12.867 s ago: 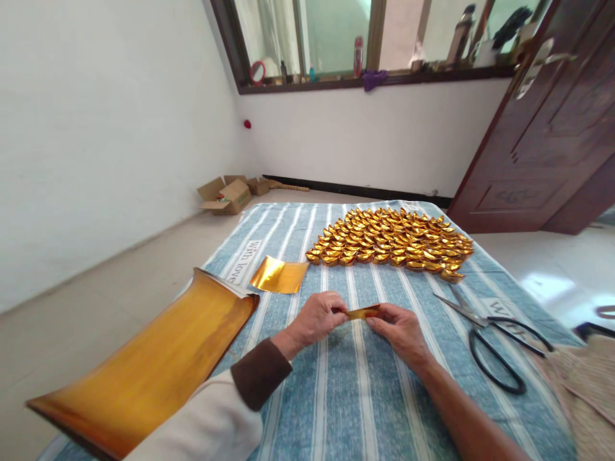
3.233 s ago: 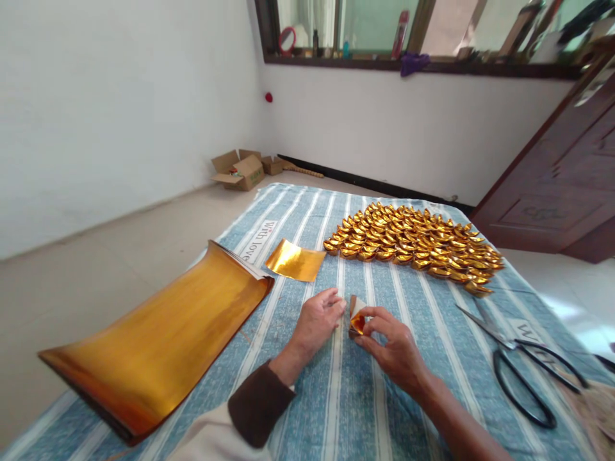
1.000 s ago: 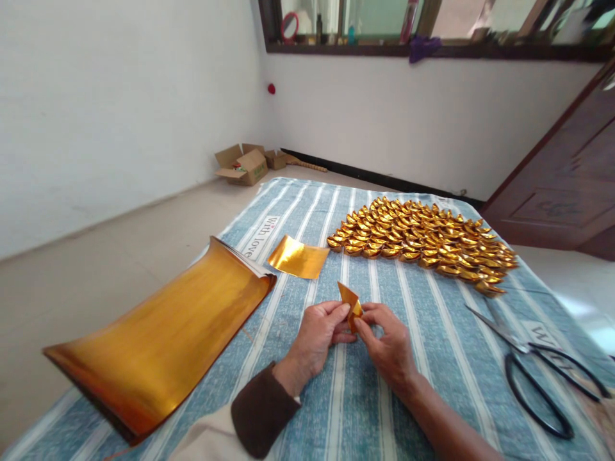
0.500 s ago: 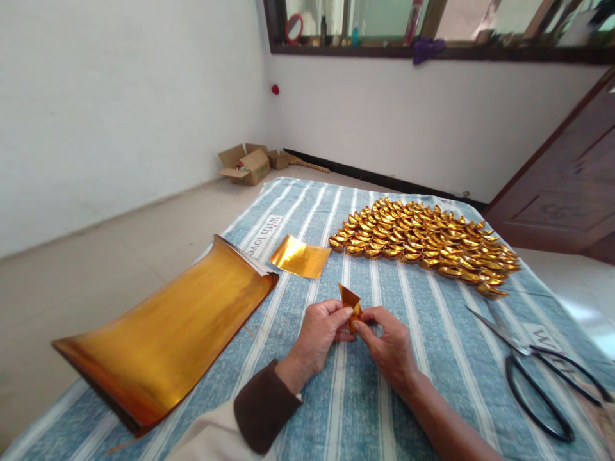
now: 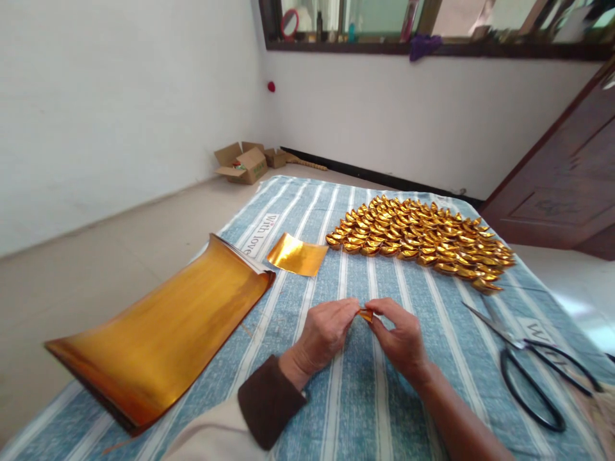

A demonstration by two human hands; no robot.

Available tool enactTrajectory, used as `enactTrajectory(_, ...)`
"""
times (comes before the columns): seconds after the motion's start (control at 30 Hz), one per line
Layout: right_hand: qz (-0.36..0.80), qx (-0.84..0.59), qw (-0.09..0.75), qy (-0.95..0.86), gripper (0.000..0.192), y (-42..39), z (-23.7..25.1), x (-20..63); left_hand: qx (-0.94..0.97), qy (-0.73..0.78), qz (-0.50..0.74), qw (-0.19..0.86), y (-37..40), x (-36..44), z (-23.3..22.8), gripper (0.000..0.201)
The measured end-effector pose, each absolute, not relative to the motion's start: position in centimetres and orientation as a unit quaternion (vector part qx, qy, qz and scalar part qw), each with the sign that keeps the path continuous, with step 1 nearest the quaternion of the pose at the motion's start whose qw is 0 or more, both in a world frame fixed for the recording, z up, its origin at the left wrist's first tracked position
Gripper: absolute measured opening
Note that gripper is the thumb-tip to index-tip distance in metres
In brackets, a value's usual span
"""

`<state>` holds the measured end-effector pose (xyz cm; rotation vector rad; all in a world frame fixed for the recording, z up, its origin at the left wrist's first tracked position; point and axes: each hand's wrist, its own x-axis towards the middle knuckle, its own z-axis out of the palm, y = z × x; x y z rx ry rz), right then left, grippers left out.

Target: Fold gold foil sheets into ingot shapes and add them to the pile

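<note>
Between my two hands is a small folded piece of gold foil paper (image 5: 366, 315), mostly hidden by the fingers. My left hand (image 5: 329, 330) pinches its left end, and my right hand (image 5: 398, 333) pinches the right end. Beyond them lies a single square sheet of gold foil paper (image 5: 298, 255), slightly curled. To the left a thick stack of large gold foil sheets (image 5: 168, 333) bows in the middle. Rows of many folded gold paper ingots (image 5: 418, 238) cover the far right of the cloth.
Black-handled scissors (image 5: 516, 346) lie partly open at the right, points toward the ingots. A blue and white striped cloth (image 5: 288, 339) covers the table. Cardboard boxes (image 5: 245, 165) stand on the floor by the far corner, and a wooden door (image 5: 562, 186) is at right.
The foil piece's pointed flap, which stood up above my fingers, no longer shows. My hands have turned it, and less of it is visible between them. The view has shifted slightly.
</note>
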<state>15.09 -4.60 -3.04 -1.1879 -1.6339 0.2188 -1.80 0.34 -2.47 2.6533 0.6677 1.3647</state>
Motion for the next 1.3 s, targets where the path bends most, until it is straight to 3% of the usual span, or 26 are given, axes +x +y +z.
enactTrajectory(0.37, -0.087, -0.441, 0.365, -0.815, 0.022, -5.0, -2.8, 15.6, 0.904, 0.213, 0.37, 0.015, 0.1, -2.3, -2.8, 0.019)
enactTrajectory(0.57, -0.059, -0.441, 0.248, -0.861, 0.031, -5.7, -2.5, 15.9, 0.924, 0.261, 0.277, 0.045, -1.1, -2.5, -2.4, 0.023)
enactTrajectory(0.9, 0.016, -0.453, 0.217, -0.865, 0.023, -6.0, -2.3, 16.0, 0.935, 0.25, 0.227, 0.113, -1.0, -3.6, -1.9, 0.017)
enactTrajectory(1.1, 0.024, -0.449, 0.196, -0.872, 0.02, -6.0, -2.0, 16.1, 0.911, 0.27, 0.284, 0.132, -0.8, -3.8, -2.3, 0.027)
enactTrajectory(1.3, 0.042, -0.458, 0.189, -0.868, 0.02, -6.2, -1.7, 16.1, 0.896, 0.31, 0.279, 0.15, -0.5, -3.2, -2.7, 0.021)
